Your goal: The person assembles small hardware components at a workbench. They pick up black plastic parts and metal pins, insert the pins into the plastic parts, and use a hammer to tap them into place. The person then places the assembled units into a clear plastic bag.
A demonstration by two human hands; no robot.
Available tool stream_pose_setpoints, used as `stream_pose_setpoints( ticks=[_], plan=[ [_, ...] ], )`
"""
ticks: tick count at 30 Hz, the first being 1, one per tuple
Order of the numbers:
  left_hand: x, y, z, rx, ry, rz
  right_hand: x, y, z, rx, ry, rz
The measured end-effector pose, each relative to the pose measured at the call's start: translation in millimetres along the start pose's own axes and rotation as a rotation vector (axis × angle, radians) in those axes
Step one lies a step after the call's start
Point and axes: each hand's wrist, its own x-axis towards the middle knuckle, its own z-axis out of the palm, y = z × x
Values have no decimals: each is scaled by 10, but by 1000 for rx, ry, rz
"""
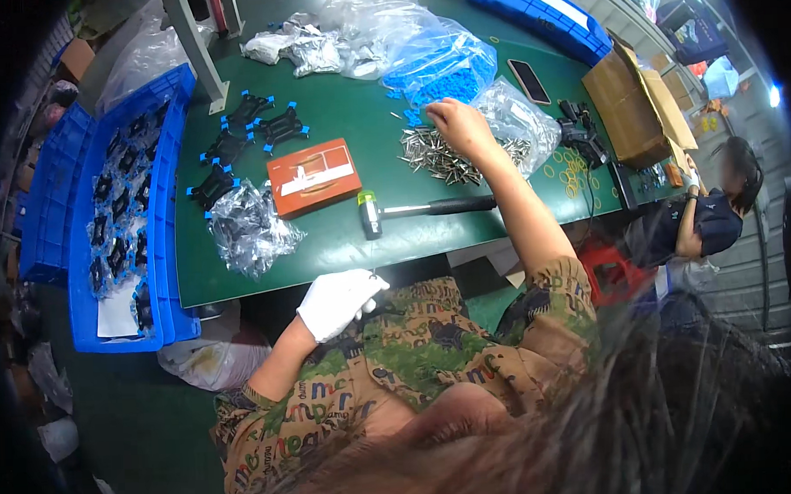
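My left hand [341,303], in a white glove, is held just off the table's front edge. Its fingers are pressed together, and what they hold, if anything, is too small to name. My bare right hand [464,130] reaches over the table with fingers curled in a pinch; whatever lies between them is hidden. Under and beside it spreads a heap of metal pins [432,161]. Just past it small blue parts [449,81] lie in and before a clear plastic bag. A mallet [429,208] with a yellow-green face rests nearer me, beside an orange-brown box [313,178].
Black brackets with blue tips [228,146] lie at the left of the green table [344,257], near bagged parts [251,230]. A blue crate [171,246] stands beyond the left edge. At right are a phone [529,81], a cardboard box [626,108], yellow rings and another person [703,206].
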Motion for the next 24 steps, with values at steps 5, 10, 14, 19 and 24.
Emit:
stream_pose_setpoints(
  ticks=[5, 10, 14, 19, 24],
  plan=[
    [81, 46, -19, 44, -16, 45, 270, 122, 56, 9, -127, 135],
    [56, 2, -63, 51, -13, 12, 315, 51, 137, -60, -133, 141],
    [53, 28, -70, 38, -25, -5, 369, 50, 186, -90, -131, 98],
    [85, 43, -77, 68, -32, -42, 483, 66, 247, -182, -245, 4],
    [86, -79, -81, 70, -35, 65, 483, 61, 229, -124, -214, -102]
  ],
)
